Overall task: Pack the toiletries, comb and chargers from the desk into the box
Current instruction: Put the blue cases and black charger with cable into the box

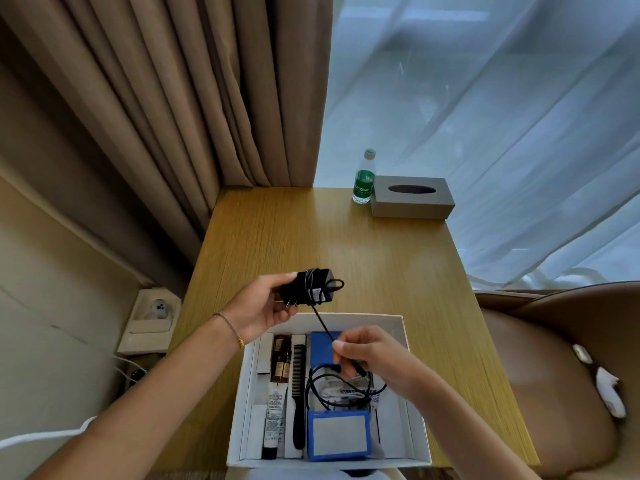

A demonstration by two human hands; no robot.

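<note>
My left hand holds a black charger brick with its cable wound around it, above the far edge of the white box. My right hand pinches the free end of that black cable over the box. Inside the box lie a white tube, a dark brown bottle, a black comb, a loose coil of cable and two blue packs.
The box sits at the near edge of a wooden desk. A green-labelled water bottle and a grey tissue box stand at the far right. A brown chair is at the right, curtains behind.
</note>
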